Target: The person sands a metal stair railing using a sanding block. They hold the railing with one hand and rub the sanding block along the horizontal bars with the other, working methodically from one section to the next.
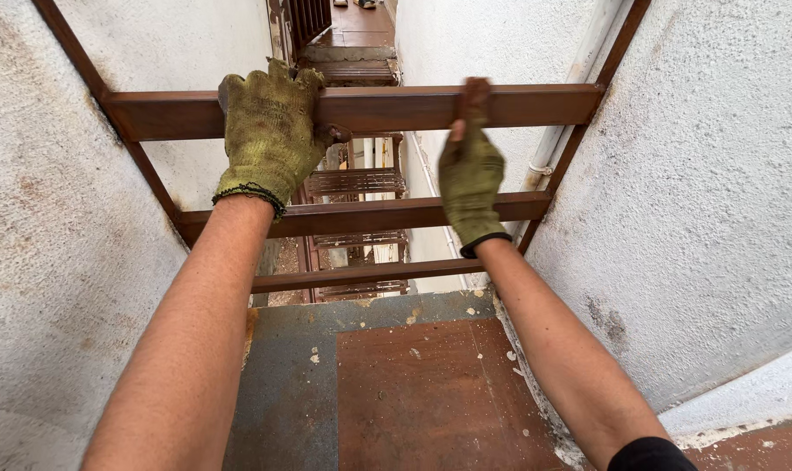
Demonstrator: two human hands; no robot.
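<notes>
While both hands grip the top rail (518, 105) of a rust-brown metal railing, the person looks down over it from a small landing. The left hand (269, 131), in a worn olive-green knit glove, lies flat over the rail with its fingers curled over the far edge, closed around the bar. The right hand (470, 170), gloved the same way, reaches up from below; its fingertips (474, 92) pinch the rail's face, and the grip looks lighter and narrower than the left one. Both forearms are bare and stretched forward.

The railing spans the gap between two rough, whitewashed walls (710, 201), and has two more bars under the top one: a middle rail (370, 215) and a lower rail (361, 275). Past the bars, far below, metal stair flights and landings (357, 181) drop away down a narrow shaft. A pale pipe (575, 87) runs along the right wall. The landing floor (413, 392) under the arms is grey and reddish-brown, speckled with plaster chips.

By my judgement, the step in hand is taking hold of the top rail, with the left hand settled and the right hand only partly set. A next move would call for a fuller wrap of the right fingers around the bar, since a pinch on a flat, rusty face could slip, and for steady weight kept back from the drop.
</notes>
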